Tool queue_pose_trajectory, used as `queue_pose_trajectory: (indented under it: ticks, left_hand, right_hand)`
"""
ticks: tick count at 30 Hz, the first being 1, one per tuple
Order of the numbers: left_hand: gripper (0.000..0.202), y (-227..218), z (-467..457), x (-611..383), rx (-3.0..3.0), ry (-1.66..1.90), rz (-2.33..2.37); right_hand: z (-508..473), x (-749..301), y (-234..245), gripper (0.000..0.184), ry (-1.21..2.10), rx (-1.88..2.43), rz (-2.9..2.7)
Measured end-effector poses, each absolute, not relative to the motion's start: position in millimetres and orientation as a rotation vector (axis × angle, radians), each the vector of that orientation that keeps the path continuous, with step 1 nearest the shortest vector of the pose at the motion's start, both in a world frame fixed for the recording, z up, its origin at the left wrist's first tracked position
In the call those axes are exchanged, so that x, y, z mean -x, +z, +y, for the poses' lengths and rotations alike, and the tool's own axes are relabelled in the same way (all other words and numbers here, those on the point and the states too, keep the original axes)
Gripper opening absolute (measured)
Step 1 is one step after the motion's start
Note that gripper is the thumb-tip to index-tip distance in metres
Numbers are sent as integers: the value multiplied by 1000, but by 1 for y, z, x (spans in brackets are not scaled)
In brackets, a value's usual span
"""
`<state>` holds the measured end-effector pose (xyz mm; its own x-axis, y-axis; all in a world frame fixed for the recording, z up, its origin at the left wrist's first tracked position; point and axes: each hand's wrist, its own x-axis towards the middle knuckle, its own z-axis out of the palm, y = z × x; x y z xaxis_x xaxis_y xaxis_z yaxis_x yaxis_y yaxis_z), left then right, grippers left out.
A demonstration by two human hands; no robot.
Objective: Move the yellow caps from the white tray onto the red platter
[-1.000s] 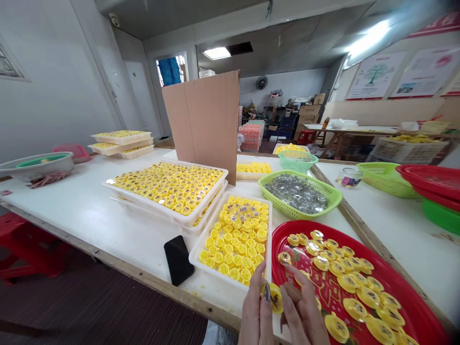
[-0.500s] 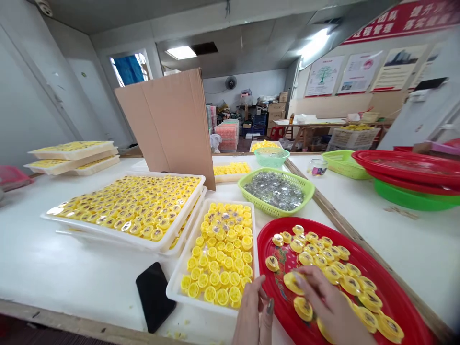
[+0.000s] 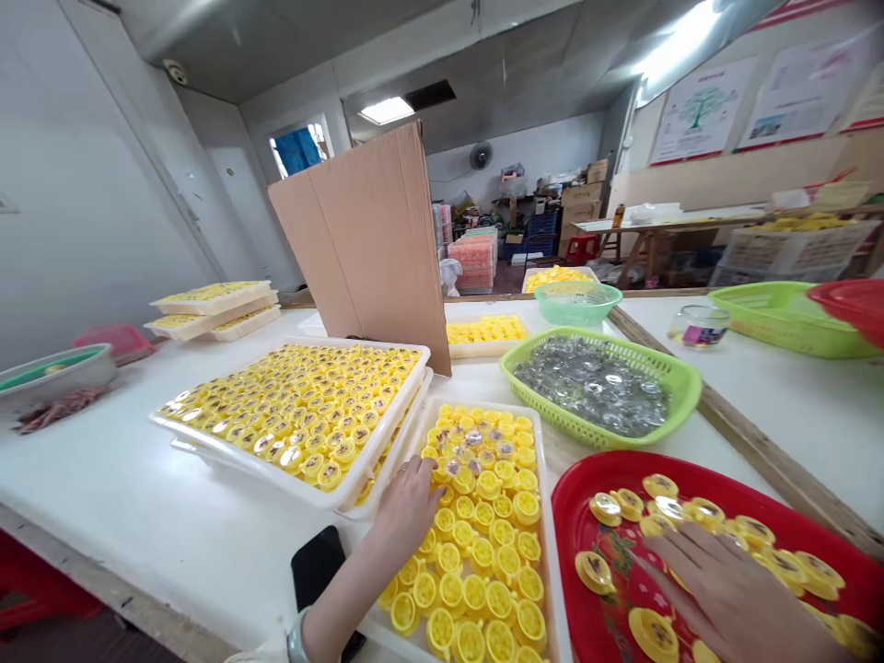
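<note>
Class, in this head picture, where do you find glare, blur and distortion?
Head view: glare from the ceiling light at upper right, white glints on yellow pieces in the red tray; head view: the right hand looks soft, perhaps motion-blurred; head view: edges of the left wall lean, probably wide-angle distortion.

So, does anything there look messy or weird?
A bit: the black phone, partly hidden by the left forearm, seems odd beside a white tray of yellow pieces. The stacked trays at back left look crooked, their edges not lined up.
</note>
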<state>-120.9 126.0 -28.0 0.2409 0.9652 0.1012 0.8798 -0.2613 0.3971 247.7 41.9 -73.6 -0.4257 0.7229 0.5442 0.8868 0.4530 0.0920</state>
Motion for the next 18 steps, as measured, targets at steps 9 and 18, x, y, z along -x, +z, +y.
queue_pose_trajectory:
  ticks: [9, 18]
  left_hand:
    - [12, -24, 96, 143, -2208, 412, 1778]
    - [16, -13, 94, 150, -2180, 410, 1713]
  right_hand:
    - [163, -99, -43, 46, -189, 937, -2490]
    - [178, -99, -60, 31, -11, 819, -2419]
